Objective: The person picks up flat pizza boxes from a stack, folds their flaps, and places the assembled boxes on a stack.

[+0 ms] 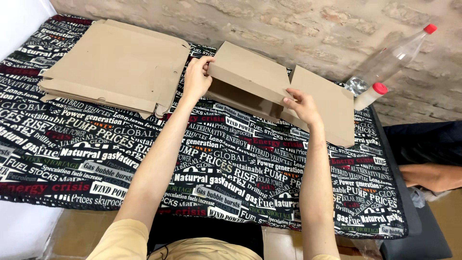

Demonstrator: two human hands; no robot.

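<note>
A partly folded brown cardboard box (250, 79) is held up over the far middle of the table. My left hand (196, 77) grips its left corner with fingers wrapped over the edge. At the right end of the raised flap, my right hand (302, 105) holds the fold. The box's flat lid panel (327, 108) lies to the right on the cloth.
A stack of flat cardboard blanks (115, 65) lies at the far left. The table wears a black cloth with printed lettering (192, 163). Two clear plastic bottles with red caps (390, 60) lean on the brick wall at right. Another person's arm (428, 175) shows at the right edge.
</note>
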